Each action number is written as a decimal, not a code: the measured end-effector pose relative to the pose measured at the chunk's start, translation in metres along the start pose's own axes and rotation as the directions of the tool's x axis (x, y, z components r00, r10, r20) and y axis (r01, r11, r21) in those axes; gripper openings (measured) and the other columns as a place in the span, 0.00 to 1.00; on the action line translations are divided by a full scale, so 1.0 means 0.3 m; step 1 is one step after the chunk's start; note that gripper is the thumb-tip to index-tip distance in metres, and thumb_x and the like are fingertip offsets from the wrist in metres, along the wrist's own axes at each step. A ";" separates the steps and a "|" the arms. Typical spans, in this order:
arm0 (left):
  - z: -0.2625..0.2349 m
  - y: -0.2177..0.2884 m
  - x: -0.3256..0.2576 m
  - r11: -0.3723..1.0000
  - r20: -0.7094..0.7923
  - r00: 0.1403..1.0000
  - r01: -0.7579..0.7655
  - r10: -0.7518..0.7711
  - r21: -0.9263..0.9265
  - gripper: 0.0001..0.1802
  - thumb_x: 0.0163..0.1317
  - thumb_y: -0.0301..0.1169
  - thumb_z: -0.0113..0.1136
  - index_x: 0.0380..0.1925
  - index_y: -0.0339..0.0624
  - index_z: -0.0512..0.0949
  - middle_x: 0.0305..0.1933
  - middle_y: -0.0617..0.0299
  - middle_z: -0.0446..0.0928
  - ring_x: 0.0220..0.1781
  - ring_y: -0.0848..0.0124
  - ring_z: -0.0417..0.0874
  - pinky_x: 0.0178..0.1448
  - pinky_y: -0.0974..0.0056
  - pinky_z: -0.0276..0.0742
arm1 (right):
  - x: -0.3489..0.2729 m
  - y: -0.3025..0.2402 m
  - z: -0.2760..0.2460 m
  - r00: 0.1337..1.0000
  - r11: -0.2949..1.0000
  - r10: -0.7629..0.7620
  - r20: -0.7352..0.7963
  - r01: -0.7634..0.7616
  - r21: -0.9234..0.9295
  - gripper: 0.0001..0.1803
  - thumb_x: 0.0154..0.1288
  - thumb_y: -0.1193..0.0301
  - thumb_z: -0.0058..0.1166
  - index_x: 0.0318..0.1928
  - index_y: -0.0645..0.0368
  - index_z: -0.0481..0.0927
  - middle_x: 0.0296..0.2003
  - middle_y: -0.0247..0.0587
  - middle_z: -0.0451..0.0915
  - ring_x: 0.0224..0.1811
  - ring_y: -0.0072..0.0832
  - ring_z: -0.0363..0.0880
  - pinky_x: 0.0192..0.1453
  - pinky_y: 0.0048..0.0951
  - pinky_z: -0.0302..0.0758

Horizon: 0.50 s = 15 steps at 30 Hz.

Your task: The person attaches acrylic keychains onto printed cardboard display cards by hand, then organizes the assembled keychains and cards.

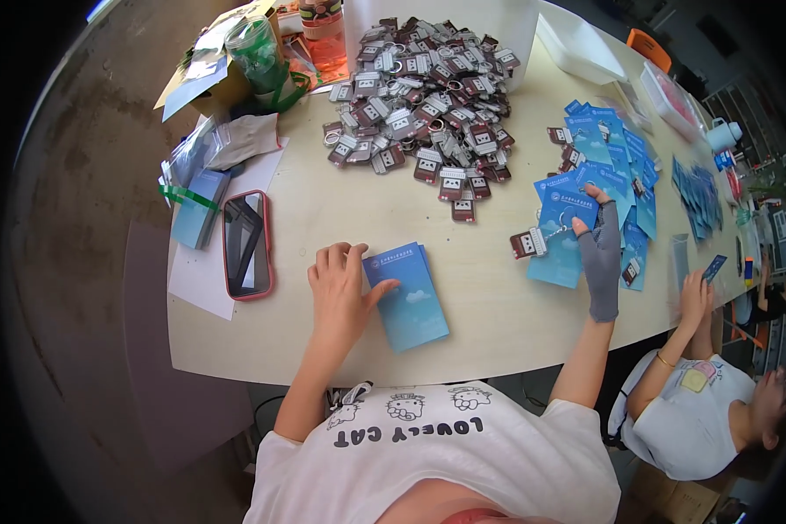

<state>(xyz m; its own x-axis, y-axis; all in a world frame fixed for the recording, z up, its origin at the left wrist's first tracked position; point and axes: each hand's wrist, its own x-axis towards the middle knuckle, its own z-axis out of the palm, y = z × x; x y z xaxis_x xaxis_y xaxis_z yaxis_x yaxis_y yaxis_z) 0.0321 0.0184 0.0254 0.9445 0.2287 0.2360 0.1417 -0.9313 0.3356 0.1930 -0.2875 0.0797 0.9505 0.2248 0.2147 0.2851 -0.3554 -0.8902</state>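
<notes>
My left hand (340, 293) lies flat on the table with its fingers spread, the thumb resting on a small stack of blue cards (408, 297) near the front edge. My right hand (595, 240), in a grey fingerless glove, holds a blue card (560, 229) with a brown keychain (527, 242) hanging on a ring at its left side. More blue cards with keychains (609, 157) lie spread just beyond that hand. A big heap of brown keychains (428, 96) fills the middle of the table.
A phone in a red case (246, 244) lies on white paper at the left, beside bundled blue cards (196, 205). Bottles and a box (262, 52) stand at the far left. Another person (699, 393) sits at the right, holding a card; white trays (585, 48) stand beyond.
</notes>
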 end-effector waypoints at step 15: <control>0.051 -0.119 0.035 0.477 0.282 0.929 0.365 -0.237 -0.800 0.21 0.46 0.24 0.75 0.38 0.37 0.74 0.32 0.63 0.74 0.30 0.78 0.71 0.34 0.73 0.69 | 0.429 0.344 0.215 0.947 0.727 -0.214 0.238 0.317 -0.609 0.10 0.57 0.67 0.58 0.40 0.54 0.77 0.42 0.42 0.77 0.49 0.41 0.75 0.54 0.40 0.72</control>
<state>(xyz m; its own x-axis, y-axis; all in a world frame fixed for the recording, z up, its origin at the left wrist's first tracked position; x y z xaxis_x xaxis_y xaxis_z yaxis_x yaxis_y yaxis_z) 0.0416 0.0498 0.0019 0.9280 0.3536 -0.1178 0.1750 -0.1343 0.9754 0.3367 -0.2366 -0.0107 0.8101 0.5050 0.2978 0.5841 -0.7394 -0.3350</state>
